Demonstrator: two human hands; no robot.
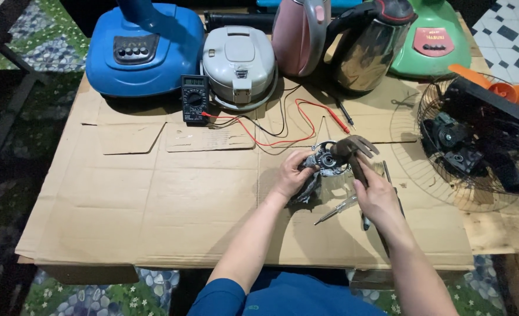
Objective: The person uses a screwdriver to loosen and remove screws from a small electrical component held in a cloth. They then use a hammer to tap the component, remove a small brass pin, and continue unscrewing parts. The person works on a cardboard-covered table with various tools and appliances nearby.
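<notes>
Hands over flattened brown cardboard sheet (171,199) | my left hand (291,174) grasps round grey metal fan motor (325,161) | my right hand (376,196) grips brown claw hammer (356,153) touching motor

Both forearms enter from bottom of frame, bare below short blue sleeves, converging toward centre-right.

Left hand (291,174): forearm runs diagonally up and to the right; wrist approx. straight. Palm faces right, fingers curled inward, thumb on top. Grip closed around what it holds.

Right hand (376,196): forearm runs up and to the left from lower right corner; wrist slightly flexed. Back of hand faces camera. Fingers wrapped closed in a fist-type grip, thumb laid along upper side, pointing fwd.

Hands near each other, not touching; left sits slightly higher in frame than right.
</notes>
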